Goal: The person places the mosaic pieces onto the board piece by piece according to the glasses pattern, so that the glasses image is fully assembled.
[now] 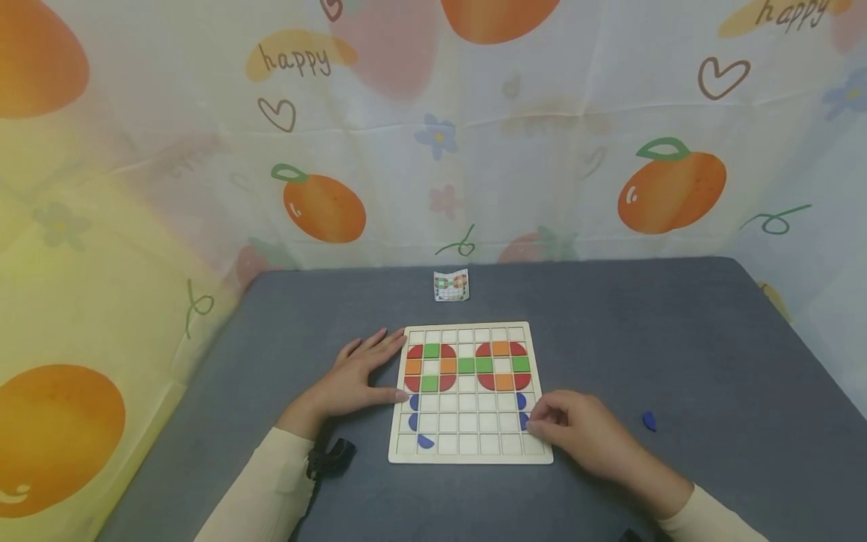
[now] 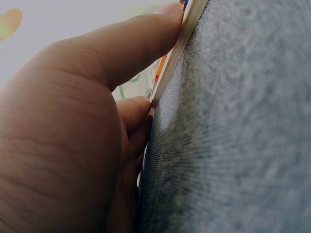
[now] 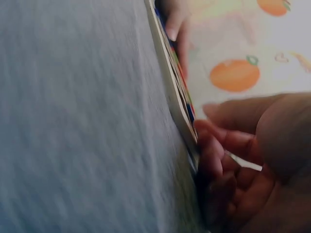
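A pale square board (image 1: 467, 450) with a grid of cells lies on the table, bearing red, orange, green and blue flat pieces. My left hand (image 1: 355, 380) rests at its left edge, fingers extended and thumb touching the rim. On the right side, my right hand (image 1: 585, 429) has thumb and index finger at a curved blue piece (image 1: 524, 422), partly covered by the fingertips. Another blue piece (image 1: 521, 401) sits just above it. Down the left column are two blue pieces, and a tilted blue piece (image 1: 425, 442) lies near the lower left corner.
A small patterned card (image 1: 451, 285) lies behind the board. One blue piece (image 1: 649, 421) is on the grey table (image 1: 677, 339) to the right of my right hand. Behind the table hangs a printed cloth (image 1: 393, 150). A black strap (image 1: 332, 458) is at my left wrist.
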Demonstrator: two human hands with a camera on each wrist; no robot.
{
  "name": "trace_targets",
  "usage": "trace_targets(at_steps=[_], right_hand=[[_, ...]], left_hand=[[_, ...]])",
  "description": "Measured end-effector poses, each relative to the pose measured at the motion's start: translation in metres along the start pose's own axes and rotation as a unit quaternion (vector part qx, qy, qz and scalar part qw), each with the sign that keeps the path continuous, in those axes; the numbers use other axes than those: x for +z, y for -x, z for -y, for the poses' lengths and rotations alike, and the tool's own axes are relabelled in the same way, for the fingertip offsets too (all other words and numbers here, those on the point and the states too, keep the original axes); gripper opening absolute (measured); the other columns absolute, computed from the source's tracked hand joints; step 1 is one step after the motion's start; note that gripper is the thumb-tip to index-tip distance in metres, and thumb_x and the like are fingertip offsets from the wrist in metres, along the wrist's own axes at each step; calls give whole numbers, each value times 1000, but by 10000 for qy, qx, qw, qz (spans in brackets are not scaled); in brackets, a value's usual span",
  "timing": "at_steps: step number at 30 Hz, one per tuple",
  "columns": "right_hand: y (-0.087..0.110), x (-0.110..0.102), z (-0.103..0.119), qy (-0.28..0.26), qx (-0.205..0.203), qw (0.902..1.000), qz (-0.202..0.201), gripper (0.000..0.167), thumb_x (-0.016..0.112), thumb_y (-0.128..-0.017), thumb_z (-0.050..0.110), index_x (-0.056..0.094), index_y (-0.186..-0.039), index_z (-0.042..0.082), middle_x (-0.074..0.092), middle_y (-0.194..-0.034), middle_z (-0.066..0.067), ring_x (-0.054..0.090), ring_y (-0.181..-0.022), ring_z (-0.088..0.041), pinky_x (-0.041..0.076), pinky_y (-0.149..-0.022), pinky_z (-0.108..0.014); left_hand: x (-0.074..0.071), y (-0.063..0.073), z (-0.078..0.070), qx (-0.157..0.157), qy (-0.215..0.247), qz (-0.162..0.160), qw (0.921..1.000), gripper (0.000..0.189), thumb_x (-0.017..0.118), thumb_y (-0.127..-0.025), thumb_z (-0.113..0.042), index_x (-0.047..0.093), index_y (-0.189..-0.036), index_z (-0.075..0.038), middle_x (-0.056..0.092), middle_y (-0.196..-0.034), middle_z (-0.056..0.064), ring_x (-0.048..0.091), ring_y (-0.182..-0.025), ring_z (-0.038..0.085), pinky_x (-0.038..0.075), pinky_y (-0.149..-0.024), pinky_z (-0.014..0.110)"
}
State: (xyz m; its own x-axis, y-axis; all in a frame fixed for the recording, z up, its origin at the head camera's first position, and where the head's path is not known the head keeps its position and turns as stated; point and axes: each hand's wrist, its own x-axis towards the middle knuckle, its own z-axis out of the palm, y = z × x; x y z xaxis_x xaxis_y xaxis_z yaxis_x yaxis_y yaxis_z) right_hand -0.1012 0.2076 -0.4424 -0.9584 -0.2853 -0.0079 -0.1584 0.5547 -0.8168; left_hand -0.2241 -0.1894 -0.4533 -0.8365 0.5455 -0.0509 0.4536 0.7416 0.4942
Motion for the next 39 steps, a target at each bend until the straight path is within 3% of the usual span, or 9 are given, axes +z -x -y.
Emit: trace_targets(at_steps=[5, 13, 16, 19, 24, 27, 32, 36, 39], right_hand=[[0, -11, -6, -762, 20, 9963, 388, 10, 81, -101, 23, 79, -102, 13, 69, -88, 1, 63, -80, -19, 50, -68, -29], [2, -51, -19, -1710, -376, 9827, 609, 28, 57, -116, 18, 71, -126, -4, 71, -107, -15, 70, -94, -27, 58, -76, -36], [3, -73, -33, -2306, -829, 9668, 730, 38, 38, -121, 14, 63, -134, -12, 71, -115, -19, 71, -101, -26, 59, -83, -36], [3, -96, -54, -2891, -1206, 9445, 993, 50, 21, -122, 16, 59, -144, -7, 69, -125, -17, 70, -111, -24, 58, -90, -35], [8, -128, -89, -3335, -1394, 9223, 1368, 58, 12, -121, 21, 56, -156, 6, 67, -138, -10, 66, -123, -23, 53, -100, -33], [14, -143, -103, -3321, -1236, 9237, 1456, 55, 14, -121, 14, 52, -159, 4, 65, -142, -10, 65, -127, -24, 52, -102, -32], [26, -159, -121, -3199, -882, 9343, 1301, 47, 26, -118, 0, 48, -159, -1, 63, -145, -12, 65, -129, -24, 52, -104, -30], [33, -163, -127, -2870, -580, 9502, 1066, 46, 39, -115, -6, 48, -160, 0, 63, -146, -9, 65, -129, -21, 53, -102, -29], [34, -161, -126, -2252, -385, 9678, 1055, 48, 54, -110, -8, 51, -157, -1, 64, -146, -4, 65, -125, -17, 54, -98, -27]], left_hand=[[0, 1, 2, -73, -42, 39, 10000, 109, 78, -87, -72, 34, -174, -23, 27, -177, -10, 11, -166, 27, 0, -126, 64], [0, -1, -1, 8, 21, -1, 10000, 107, 78, -88, -71, 35, -173, -23, 28, -177, -8, 12, -165, 29, 1, -125, 65], [0, -1, -1, -14, -3, 21, 10000, 107, 78, -88, -71, 35, -173, -23, 28, -177, -8, 11, -166, 28, 1, -126, 64], [0, -1, -1, -15, -11, 36, 10000, 108, 78, -88, -71, 34, -174, -24, 27, -177, -8, 11, -166, 28, 1, -126, 64], [1, -1, 3, 8, -36, 22, 10000, 106, 77, -89, -71, 34, -173, -23, 27, -177, -8, 12, -165, 29, 1, -125, 65], [2, -1, 4, 40, -27, 0, 10000, 106, 77, -89, -70, 35, -173, -22, 28, -177, -7, 12, -165, 29, 2, -125, 66], [2, 0, 4, 21, -60, 2, 10000, 107, 77, -88, -71, 33, -174, -24, 27, -177, -9, 11, -165, 28, 1, -125, 64], [2, -1, 5, 23, -62, -20, 10000, 108, 77, -88, -72, 34, -174, -24, 27, -177, -8, 12, -165, 29, 1, -125, 65], [3, -1, 5, 18, -51, -15, 10000, 107, 77, -88, -72, 34, -174, -25, 27, -177, -8, 11, -165, 29, 1, -125, 64]])
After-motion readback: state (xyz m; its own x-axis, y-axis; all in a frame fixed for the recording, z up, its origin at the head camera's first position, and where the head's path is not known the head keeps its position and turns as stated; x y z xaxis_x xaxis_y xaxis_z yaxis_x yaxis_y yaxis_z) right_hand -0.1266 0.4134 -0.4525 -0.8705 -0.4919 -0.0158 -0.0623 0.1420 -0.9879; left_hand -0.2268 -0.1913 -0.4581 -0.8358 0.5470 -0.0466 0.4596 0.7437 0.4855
